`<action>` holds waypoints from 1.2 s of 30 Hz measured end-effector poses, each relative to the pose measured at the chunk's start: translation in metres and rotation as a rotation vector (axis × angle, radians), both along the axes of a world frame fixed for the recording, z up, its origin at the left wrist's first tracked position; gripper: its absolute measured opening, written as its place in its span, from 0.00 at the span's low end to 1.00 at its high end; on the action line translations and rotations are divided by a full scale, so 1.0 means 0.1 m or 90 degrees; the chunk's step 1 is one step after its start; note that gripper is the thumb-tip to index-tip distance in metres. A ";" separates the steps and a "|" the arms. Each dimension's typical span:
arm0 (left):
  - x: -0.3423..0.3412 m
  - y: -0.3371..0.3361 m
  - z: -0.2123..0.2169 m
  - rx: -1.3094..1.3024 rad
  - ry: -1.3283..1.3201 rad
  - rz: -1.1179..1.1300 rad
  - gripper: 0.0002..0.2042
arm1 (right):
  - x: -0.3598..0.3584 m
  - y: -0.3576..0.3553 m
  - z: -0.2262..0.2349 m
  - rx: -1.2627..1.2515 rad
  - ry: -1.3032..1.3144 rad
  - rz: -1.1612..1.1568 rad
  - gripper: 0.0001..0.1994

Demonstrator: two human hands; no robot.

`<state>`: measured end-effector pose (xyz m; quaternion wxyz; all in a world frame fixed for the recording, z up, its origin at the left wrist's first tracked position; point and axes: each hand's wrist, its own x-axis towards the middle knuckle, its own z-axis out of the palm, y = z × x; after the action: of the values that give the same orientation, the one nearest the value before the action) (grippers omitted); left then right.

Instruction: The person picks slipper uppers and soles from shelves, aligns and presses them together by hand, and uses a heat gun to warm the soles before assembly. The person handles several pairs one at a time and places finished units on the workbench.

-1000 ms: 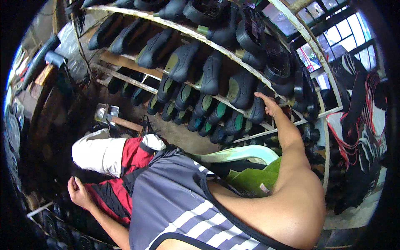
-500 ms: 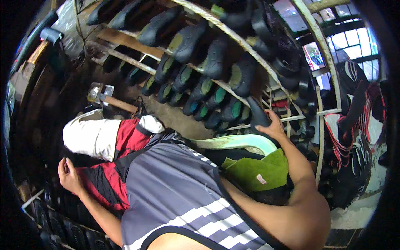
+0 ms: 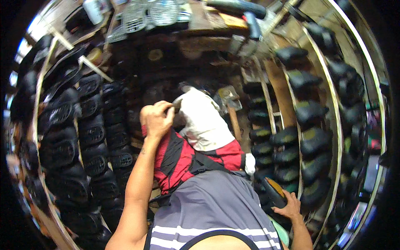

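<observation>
My right hand (image 3: 289, 207), low on the right, grips a black shoe (image 3: 273, 194) with an ochre-yellow inside, its fingers and thumb closed round one end. The shoe is tilted, beside my hip and close to the rack. Over my left knee lies my left hand (image 3: 157, 118), its fingers loosely bent, the thumb apart, with nothing seen in it. Beneath that hand are my red and black shorts (image 3: 173, 156). A white cloth (image 3: 202, 123) covers my other knee.
Racks with rows of black shoes stand on my right (image 3: 310, 112) and left (image 3: 64, 148). A wooden handle (image 3: 234, 123) points toward me beyond the white cloth. Ahead is a cluttered wooden bench (image 3: 196, 43) with clear plastic pieces (image 3: 162, 12). A pale green curved thing (image 3: 280, 233) shows beside my right hip.
My view has swung left, toward the bench. The right hand still has the shoe, now drawn away from the rack and turned so its ochre inside shows. The left hand stays at my knee.
</observation>
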<state>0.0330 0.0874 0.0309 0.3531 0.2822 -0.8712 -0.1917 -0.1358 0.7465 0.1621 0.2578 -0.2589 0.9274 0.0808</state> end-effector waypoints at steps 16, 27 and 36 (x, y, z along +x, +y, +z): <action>0.24 1.61 0.55 0.759 0.281 -0.240 0.63 | -0.32 -4.03 0.63 -0.408 -0.147 0.162 0.45; 0.24 1.49 -0.04 0.974 0.568 -0.206 0.50 | -0.06 -4.76 -0.35 -0.769 -0.461 0.213 0.11; 0.25 1.47 -0.03 0.995 0.551 -0.231 0.42 | -0.02 -4.86 -0.55 -0.653 -0.665 0.058 0.24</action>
<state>0.0582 0.2341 0.0282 0.3220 0.2030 -0.3155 -0.8693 -0.1382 0.2607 0.1066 0.5087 -0.3902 0.5932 -0.4870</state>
